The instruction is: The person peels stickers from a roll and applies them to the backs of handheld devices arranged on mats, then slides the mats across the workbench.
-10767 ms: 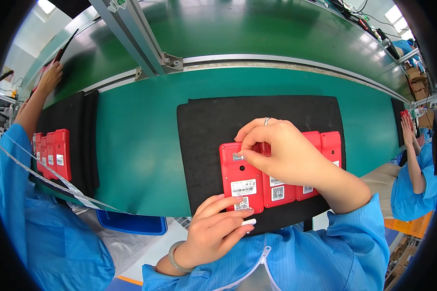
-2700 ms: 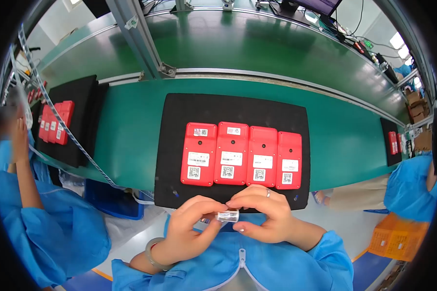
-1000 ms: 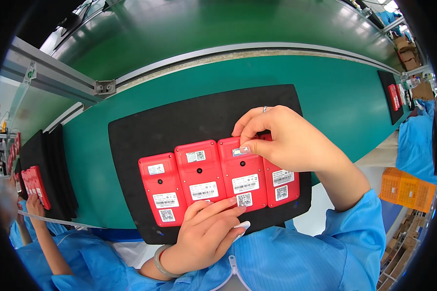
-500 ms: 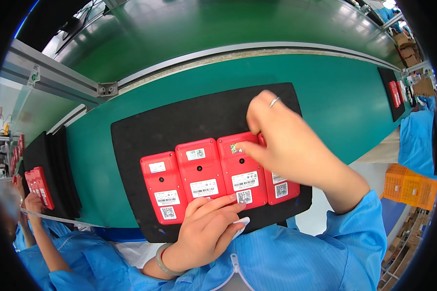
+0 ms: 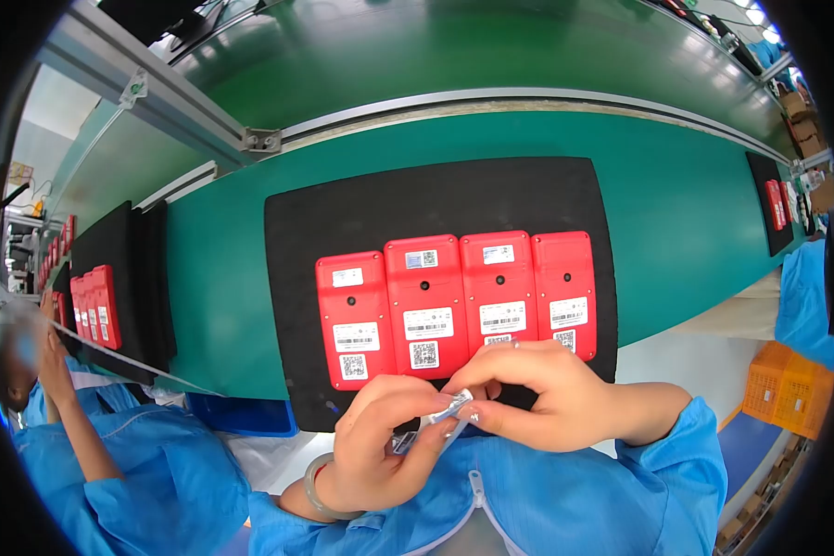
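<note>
Several red devices (image 5: 424,296) lie face down in a row on a black mat (image 5: 343,213). The left three carry a small sticker near the top; the rightmost red device (image 5: 566,255) has none there. White labels and square codes sit lower on them. Below the row, my left hand (image 5: 385,445) pinches a small shiny roll of stickers (image 5: 450,408). My right hand (image 5: 537,394) meets it there, thumb and fingers closed at the roll's upper end. Whether a loose sticker is between them is too small to tell.
A co-worker in blue (image 5: 130,473) sits at the left by another mat with red devices (image 5: 95,306). A blue bin (image 5: 250,415) is below the table edge. A metal post (image 5: 157,83) rises at upper left. At right are red devices (image 5: 775,204) and orange crates (image 5: 788,385).
My right hand has left the third device, which now shows a sticker near its top, and come down to the roll. My left hand has moved off the devices. The view has shifted.
</note>
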Demonstrator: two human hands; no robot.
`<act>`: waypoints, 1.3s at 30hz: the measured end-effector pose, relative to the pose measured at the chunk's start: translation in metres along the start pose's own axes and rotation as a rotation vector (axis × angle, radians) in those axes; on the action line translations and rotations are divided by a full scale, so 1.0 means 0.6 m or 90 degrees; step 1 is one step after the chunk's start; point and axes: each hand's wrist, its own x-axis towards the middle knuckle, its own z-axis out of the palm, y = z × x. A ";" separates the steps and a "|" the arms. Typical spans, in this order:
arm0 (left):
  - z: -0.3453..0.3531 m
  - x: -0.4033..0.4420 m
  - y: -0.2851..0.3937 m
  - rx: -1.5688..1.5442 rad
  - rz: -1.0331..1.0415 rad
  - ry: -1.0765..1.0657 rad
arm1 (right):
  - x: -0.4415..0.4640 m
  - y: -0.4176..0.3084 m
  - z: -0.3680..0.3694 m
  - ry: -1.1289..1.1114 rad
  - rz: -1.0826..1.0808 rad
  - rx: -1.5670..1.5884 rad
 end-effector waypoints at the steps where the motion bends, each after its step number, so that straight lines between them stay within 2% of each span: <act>1: 0.003 -0.002 0.004 0.005 0.002 0.004 | -0.001 0.001 0.003 -0.005 -0.005 0.000; 3: 0.019 -0.001 0.011 -0.100 -0.057 0.091 | -0.004 0.001 0.005 0.041 -0.023 -0.011; 5: 0.021 -0.004 0.010 -0.140 -0.088 0.110 | -0.008 -0.004 0.004 0.045 -0.031 -0.035; 7: 0.007 -0.008 0.003 -0.062 -0.110 -0.017 | -0.011 -0.007 0.003 0.032 -0.029 -0.094; 11: 0.017 -0.010 0.007 -0.041 -0.145 0.003 | -0.013 -0.017 -0.005 0.086 -0.079 -0.153; 13: 0.018 -0.003 0.012 -0.004 -0.120 -0.033 | -0.015 -0.018 -0.015 0.104 -0.177 -0.235; 17: 0.023 0.007 0.018 0.069 -0.077 -0.078 | -0.019 -0.023 -0.034 0.062 -0.169 -0.185; 19: 0.028 0.007 0.014 0.058 -0.106 -0.077 | -0.017 -0.039 -0.066 0.144 -0.193 -0.242; 21: 0.032 0.010 0.007 0.124 -0.089 -0.074 | -0.012 -0.040 -0.114 0.253 -0.151 -0.269; 23: 0.037 0.018 0.000 0.110 -0.084 -0.098 | -0.006 -0.026 -0.161 0.257 -0.013 -0.233; 25: 0.040 0.023 -0.005 0.198 -0.002 -0.155 | -0.001 -0.011 -0.189 0.244 0.047 -0.259; 27: 0.037 0.021 -0.007 0.209 -0.013 -0.177 | 0.004 0.006 -0.203 0.138 0.110 -0.251; 39: 0.039 0.025 -0.011 0.200 -0.033 -0.189 | 0.014 0.024 -0.206 0.121 0.107 -0.291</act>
